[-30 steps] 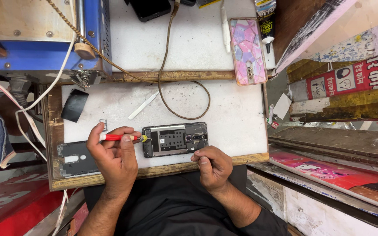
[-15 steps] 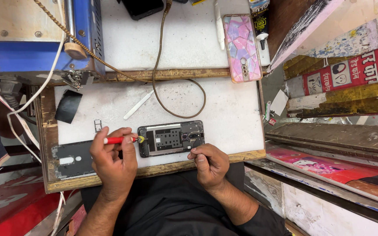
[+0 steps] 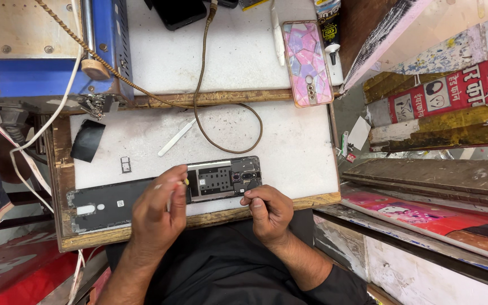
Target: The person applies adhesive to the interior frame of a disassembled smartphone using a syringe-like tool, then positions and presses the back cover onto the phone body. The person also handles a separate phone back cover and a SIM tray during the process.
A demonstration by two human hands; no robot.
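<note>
A white work board (image 3: 289, 141) in a worn wooden frame (image 3: 57, 186) fills the middle, evenly lit. A blue machine (image 3: 35, 68) stands at the upper left. Weathered wooden planks (image 3: 436, 175) and painted boards (image 3: 430, 217) lie stacked to the right.
</note>
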